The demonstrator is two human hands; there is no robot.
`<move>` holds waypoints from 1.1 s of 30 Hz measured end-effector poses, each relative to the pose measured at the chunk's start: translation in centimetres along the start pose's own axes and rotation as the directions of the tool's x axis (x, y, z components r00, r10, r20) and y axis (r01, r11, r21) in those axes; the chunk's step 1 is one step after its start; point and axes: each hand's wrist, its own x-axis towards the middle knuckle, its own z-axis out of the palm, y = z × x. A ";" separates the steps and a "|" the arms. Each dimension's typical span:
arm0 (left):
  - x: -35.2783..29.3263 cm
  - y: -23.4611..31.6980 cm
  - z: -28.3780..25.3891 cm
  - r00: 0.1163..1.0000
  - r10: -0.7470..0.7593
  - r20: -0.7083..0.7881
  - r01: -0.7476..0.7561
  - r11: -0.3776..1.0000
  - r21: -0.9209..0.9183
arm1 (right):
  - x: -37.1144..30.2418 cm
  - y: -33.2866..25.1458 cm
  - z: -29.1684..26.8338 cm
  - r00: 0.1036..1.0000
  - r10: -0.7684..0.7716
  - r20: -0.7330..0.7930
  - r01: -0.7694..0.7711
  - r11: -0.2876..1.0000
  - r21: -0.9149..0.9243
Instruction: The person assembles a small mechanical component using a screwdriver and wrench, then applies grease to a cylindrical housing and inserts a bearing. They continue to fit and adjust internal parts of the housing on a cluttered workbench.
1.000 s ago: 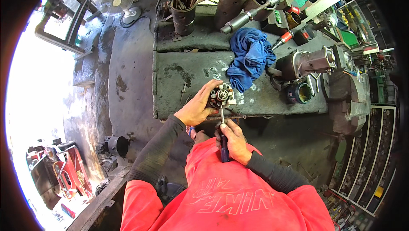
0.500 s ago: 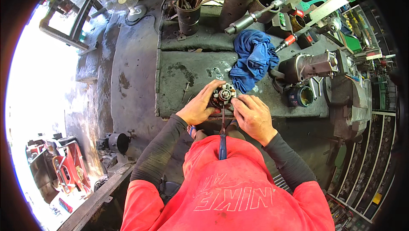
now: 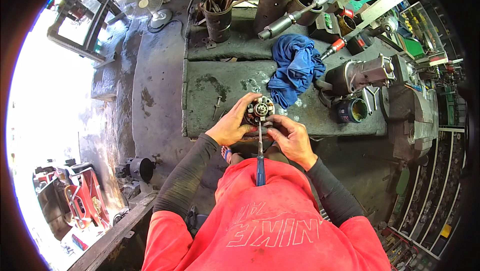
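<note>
At the bench's near edge my left hand (image 3: 231, 125) is wrapped around a round motor part (image 3: 260, 107), which has a toothed shaft in its middle and small metal holders around it. A screwdriver (image 3: 260, 170) with a blue handle stands between my shirt and this part; its handle end rests against my belly and its tip meets the part's near side. No hand is on the screwdriver. Thumb and forefinger of my right hand (image 3: 292, 140) pinch a small dark grey block (image 3: 268, 124) close beside the part's lower right rim.
A crumpled blue cloth (image 3: 296, 68) lies beyond my hands on the dark workbench (image 3: 240, 78). To the right are a metal motor housing (image 3: 360, 75) and an open tin of grease (image 3: 352, 110). A bolt (image 3: 218, 101) lies left. Tool-filled metal cans (image 3: 218, 23) stand at the back.
My right hand has drawn slightly down and back from the part's face, and the grey block now shows between its fingers. The left hand and the screwdriver stay nearly in place.
</note>
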 end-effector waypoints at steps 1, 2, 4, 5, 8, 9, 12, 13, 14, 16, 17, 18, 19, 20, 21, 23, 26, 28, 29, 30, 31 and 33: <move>0.0 -0.1 0.0 1.000 -0.016 0.003 0.016 1.000 -0.009 | 0.1 0.1 -0.5 0.999 -0.022 0.023 0.025 0.993 -0.113; 0.0 -0.1 0.0 1.000 -0.004 0.002 0.004 1.000 -0.005 | 0.2 0.2 -0.9 0.991 -0.124 0.050 0.131 0.977 -0.169; 0.0 -0.2 0.0 1.000 0.012 0.002 -0.012 1.000 -0.013 | 0.6 0.3 -1.6 0.967 -0.230 0.111 0.252 0.930 -0.268; 0.0 -0.2 0.0 1.000 0.006 0.005 -0.006 1.000 -0.003 | 0.8 0.4 -1.8 0.948 -0.287 0.135 0.315 0.902 -0.296; 0.1 -0.1 0.0 1.000 0.002 0.007 -0.002 1.000 -0.001 | 1.1 0.7 -1.6 0.933 -0.326 0.149 0.359 0.852 -0.381; 0.1 -0.1 0.0 1.000 0.000 0.008 0.000 1.000 -0.001 | 1.2 0.9 -1.4 0.931 -0.341 0.129 0.364 0.842 -0.398; 0.1 0.1 -0.1 1.000 0.014 0.005 -0.014 1.000 0.011 | 1.2 1.5 -0.6 0.910 -0.407 0.080 0.397 0.799 -0.452; 0.1 0.1 -0.1 1.000 0.021 0.004 -0.021 1.000 0.010 | 1.2 1.7 -0.5 0.899 -0.432 0.075 0.414 0.778 -0.473; 0.0 0.1 -0.1 1.000 0.026 0.003 -0.027 0.999 0.023 | 1.2 2.0 -0.3 0.892 -0.447 0.075 0.422 0.760 -0.494; 0.0 0.0 -0.1 0.999 0.033 0.003 -0.033 0.999 0.035 | 1.3 2.3 -0.1 0.886 -0.456 0.085 0.429 0.738 -0.521; 0.0 0.0 -0.1 1.000 0.030 0.000 -0.030 0.999 0.038 | 1.3 2.4 0.0 0.880 -0.468 0.074 0.433 0.732 -0.525; 0.0 0.0 -0.1 1.000 0.026 -0.002 -0.026 0.999 0.041 | 1.2 2.4 0.0 0.886 -0.456 0.087 0.435 0.749 -0.500; 0.0 0.0 -0.1 1.000 0.016 0.003 -0.016 0.999 0.039 | 1.2 2.4 0.0 0.886 -0.457 0.080 0.438 0.768 -0.467; 0.0 0.0 -0.1 1.000 0.023 -0.001 -0.023 0.999 0.042 | 1.2 2.3 -0.1 0.886 -0.458 0.073 0.442 0.786 -0.432; 0.0 0.0 -0.1 1.000 0.024 0.003 -0.024 0.999 0.041 | 1.2 2.2 -0.3 0.884 -0.461 0.079 0.447 0.781 -0.437; 0.1 0.0 -0.1 1.000 0.021 0.005 -0.021 0.999 0.045 | 1.3 1.8 -0.7 0.881 -0.461 0.104 0.455 0.768 -0.451; 0.1 0.2 -0.1 1.000 0.008 0.002 -0.008 0.999 0.051 | 1.5 1.2 -1.5 0.861 -0.469 0.199 0.489 0.654 -0.577; 0.1 0.3 -0.1 1.000 0.021 0.000 -0.021 0.999 0.041 | 1.7 1.0 -1.6 0.856 -0.485 0.177 0.494 0.669 -0.555; 0.1 0.3 -0.1 1.000 0.023 -0.003 -0.023 0.999 0.048 | 1.8 1.1 -1.5 0.864 -0.477 0.165 0.482 0.685 -0.546; 0.1 0.3 -0.1 0.999 0.032 -0.006 -0.031 0.998 0.048 | 1.8 1.2 -1.2 0.859 -0.496 0.129 0.486 0.709 -0.512; 0.1 0.3 -0.1 0.999 0.039 -0.009 -0.039 0.998 0.047 | 1.8 1.4 -0.9 0.869 -0.484 0.099 0.467 0.741 -0.482; 0.1 0.3 -0.1 0.999 0.052 -0.012 -0.051 0.997 0.054 | 1.6 1.8 0.0 0.877 -0.479 0.039 0.446 0.780 -0.440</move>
